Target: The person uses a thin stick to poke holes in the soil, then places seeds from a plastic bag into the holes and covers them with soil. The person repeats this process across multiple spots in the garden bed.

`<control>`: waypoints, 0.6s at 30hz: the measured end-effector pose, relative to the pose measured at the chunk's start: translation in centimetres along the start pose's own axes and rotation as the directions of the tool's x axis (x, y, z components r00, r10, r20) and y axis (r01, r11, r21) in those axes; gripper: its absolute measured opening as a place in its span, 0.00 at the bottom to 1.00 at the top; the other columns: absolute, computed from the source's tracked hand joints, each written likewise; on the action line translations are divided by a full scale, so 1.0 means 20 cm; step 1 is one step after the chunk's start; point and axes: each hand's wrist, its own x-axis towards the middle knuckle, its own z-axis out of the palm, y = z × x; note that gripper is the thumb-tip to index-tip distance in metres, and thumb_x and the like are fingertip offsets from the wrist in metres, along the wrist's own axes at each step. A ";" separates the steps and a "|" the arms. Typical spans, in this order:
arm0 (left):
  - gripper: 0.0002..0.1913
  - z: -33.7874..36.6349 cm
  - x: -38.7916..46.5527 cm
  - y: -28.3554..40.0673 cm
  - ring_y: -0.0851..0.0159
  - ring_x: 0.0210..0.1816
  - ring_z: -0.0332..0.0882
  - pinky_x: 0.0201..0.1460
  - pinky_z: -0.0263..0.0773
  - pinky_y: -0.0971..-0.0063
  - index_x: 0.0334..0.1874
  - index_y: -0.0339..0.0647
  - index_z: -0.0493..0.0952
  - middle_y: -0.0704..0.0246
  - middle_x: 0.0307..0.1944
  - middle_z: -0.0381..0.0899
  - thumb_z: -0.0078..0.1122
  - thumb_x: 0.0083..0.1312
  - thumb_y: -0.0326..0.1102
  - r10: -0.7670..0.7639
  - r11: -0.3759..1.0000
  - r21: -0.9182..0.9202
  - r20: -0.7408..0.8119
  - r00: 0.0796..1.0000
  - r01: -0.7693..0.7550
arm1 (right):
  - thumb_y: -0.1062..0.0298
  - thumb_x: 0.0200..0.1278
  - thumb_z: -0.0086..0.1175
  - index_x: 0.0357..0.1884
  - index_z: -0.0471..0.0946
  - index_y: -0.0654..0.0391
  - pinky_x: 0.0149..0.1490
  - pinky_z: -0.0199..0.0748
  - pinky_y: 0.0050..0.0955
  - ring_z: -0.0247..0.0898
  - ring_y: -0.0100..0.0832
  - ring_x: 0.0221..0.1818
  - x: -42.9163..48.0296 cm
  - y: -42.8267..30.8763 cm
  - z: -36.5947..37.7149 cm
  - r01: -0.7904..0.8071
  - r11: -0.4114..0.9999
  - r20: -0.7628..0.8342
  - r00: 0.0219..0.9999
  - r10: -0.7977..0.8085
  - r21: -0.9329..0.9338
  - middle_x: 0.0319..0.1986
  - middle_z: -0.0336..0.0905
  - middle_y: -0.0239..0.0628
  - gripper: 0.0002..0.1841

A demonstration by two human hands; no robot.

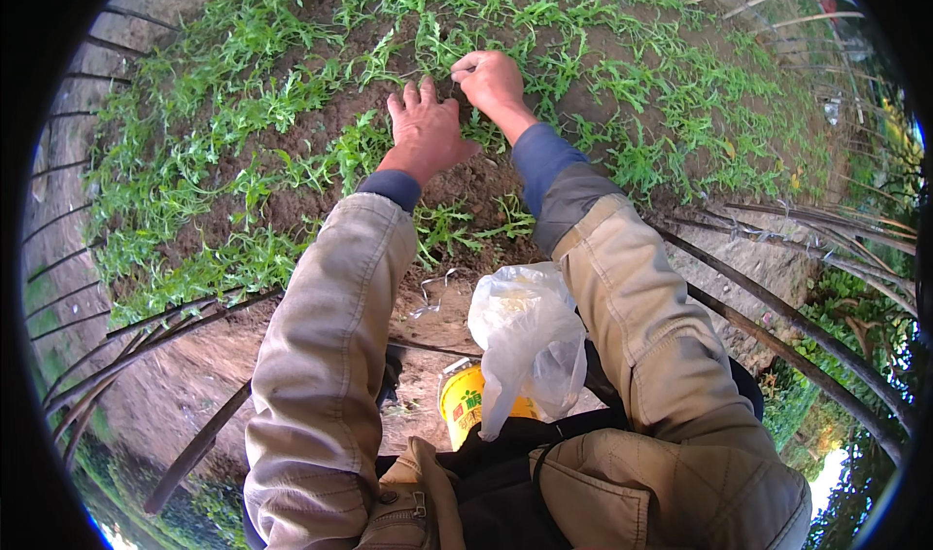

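Observation:
My left hand (430, 129) is palm down over the bare brown soil (335, 116), fingers spread and holding nothing. Just beyond it and to the right, my right hand (492, 83) has its fingers curled in against the thumb, close to a leafy seedling (437, 46). I see nothing in that grip, though its underside is hidden. Green seedlings with jagged leaves (357, 145) grow around both hands, some upright and some leaning over. A few more small plants (444, 229) stand in the soil below my wrists.
A white plastic bag (521, 331) sits close to my body, partly over a yellow bucket (463, 397) bearing writing. A strip of clear plastic (435, 293) lies on the ground. Wooden poles (794, 324) edge the bed at right, with more sticks (157, 339) at left.

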 end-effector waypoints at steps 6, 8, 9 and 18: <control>0.41 -0.03 0.00 0.00 0.38 0.82 0.49 0.81 0.44 0.35 0.70 0.49 0.77 0.51 0.83 0.54 0.72 0.58 0.65 -0.034 0.999 -0.008 0.050 0.998 0.035 | 0.70 0.58 0.75 0.41 0.91 0.58 0.38 0.79 0.25 0.81 0.22 0.31 0.08 0.01 -0.09 -0.072 0.933 0.025 0.997 0.067 0.352 0.36 0.91 0.33 0.09; 0.41 -0.03 -0.01 -0.01 0.39 0.82 0.49 0.81 0.43 0.34 0.70 0.49 0.77 0.53 0.82 0.54 0.70 0.59 0.67 -0.042 0.999 -0.002 0.064 0.997 0.042 | 0.71 0.60 0.73 0.44 0.90 0.58 0.35 0.77 0.25 0.78 0.21 0.29 0.07 -0.02 -0.15 -0.157 0.859 0.119 0.987 0.112 0.488 0.36 0.90 0.33 0.10; 0.41 -0.03 -0.02 -0.01 0.40 0.82 0.49 0.81 0.43 0.34 0.70 0.50 0.77 0.53 0.82 0.55 0.69 0.60 0.67 -0.042 0.999 0.000 0.069 0.997 0.042 | 0.71 0.62 0.72 0.45 0.90 0.58 0.34 0.77 0.25 0.77 0.20 0.28 0.05 -0.07 -0.21 -0.200 0.813 0.165 0.978 0.130 0.547 0.36 0.90 0.33 0.10; 0.42 -0.05 -0.07 -0.01 0.40 0.82 0.49 0.81 0.41 0.32 0.71 0.45 0.75 0.55 0.82 0.56 0.68 0.61 0.67 -0.073 0.995 0.080 0.074 0.995 0.067 | 0.69 0.61 0.64 0.47 0.90 0.48 0.55 0.83 0.39 0.87 0.42 0.48 -0.02 -0.07 -0.21 0.012 0.892 0.228 0.968 0.103 -0.452 0.43 0.90 0.42 0.13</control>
